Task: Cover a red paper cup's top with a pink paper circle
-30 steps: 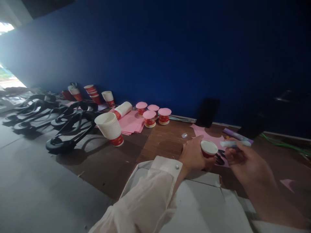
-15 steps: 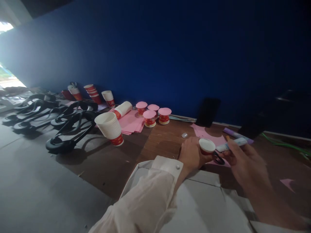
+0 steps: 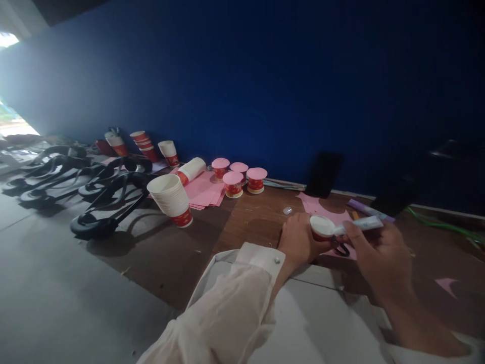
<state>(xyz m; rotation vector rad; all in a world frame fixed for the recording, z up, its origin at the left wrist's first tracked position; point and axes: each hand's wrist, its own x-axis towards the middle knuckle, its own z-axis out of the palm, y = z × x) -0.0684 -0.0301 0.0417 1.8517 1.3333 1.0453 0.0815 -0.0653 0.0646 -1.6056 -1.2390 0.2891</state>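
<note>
My left hand point(image 3: 299, 237) is closed around a short red paper cup point(image 3: 322, 226), its round white end facing up. In my right hand point(image 3: 379, 253) is a white glue tube point(image 3: 361, 224), pinched between thumb and fingers. The tube's tip meets the right edge of the cup's white rim. Just below lies a black loop like a scissors handle point(image 3: 343, 249), partly hidden by my hands. Cut pink paper point(image 3: 311, 203) spreads on the table behind the cup.
Several pink-topped red cups point(image 3: 256, 180) stand left of my hands. Farther left are a stack of paper cups point(image 3: 172, 199), pink sheets point(image 3: 204, 189) and black headset-like straps point(image 3: 94, 225). A dark phone-like slab point(image 3: 325, 174) leans against the blue wall. A purple tube point(image 3: 369, 209) lies at right.
My right hand has shifted slightly left with the glue tube, bringing its tip onto the cup's rim. My left hand keeps its hold on the cup.
</note>
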